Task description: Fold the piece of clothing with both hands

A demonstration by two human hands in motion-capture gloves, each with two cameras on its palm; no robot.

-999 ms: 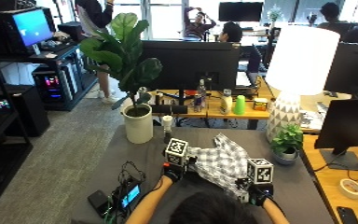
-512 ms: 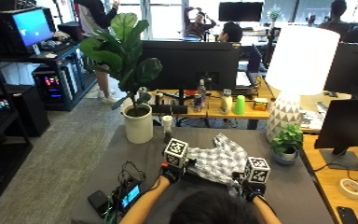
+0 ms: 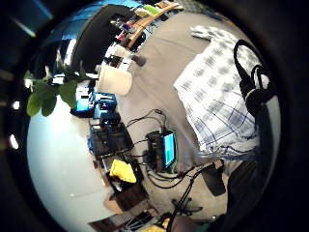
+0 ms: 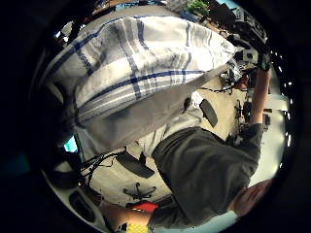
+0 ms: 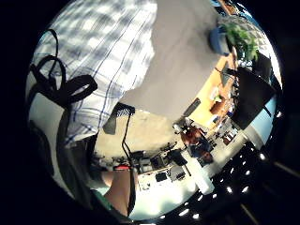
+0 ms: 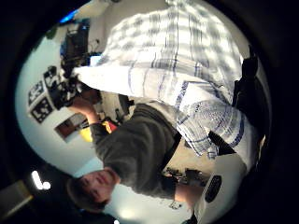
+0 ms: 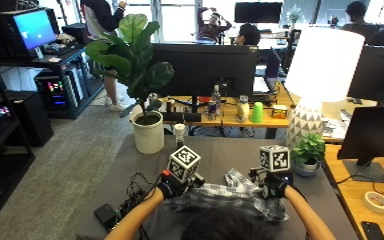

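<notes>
A white garment with blue and grey checks [image 7: 235, 196] lies bunched on the grey table [image 7: 212, 150], close to the person. My left hand [image 7: 170, 186] grips its near left edge and my right hand [image 7: 276, 188] grips its near right edge, both raised a little off the table. In the right thumb side palm view the cloth [image 6: 187, 60] stretches across to the left hand [image 6: 70, 93]. Seen from the left palm, the cloth [image 4: 136, 63] hangs down in front of the person's body. The far part of the garment [image 3: 217, 96] rests flat on the table.
A tall plant in a white pot [image 7: 147, 137] stands at the table's far left. A small plant in a blue pot [image 7: 307, 161] and a white lamp [image 7: 312, 115] stand at the right. Black devices with cables [image 7: 122, 205] lie left of the left hand.
Both hands have drawn the garment toward the person, and its far edge now lies nearer. The left hand has moved slightly left and the right hand has risen.
</notes>
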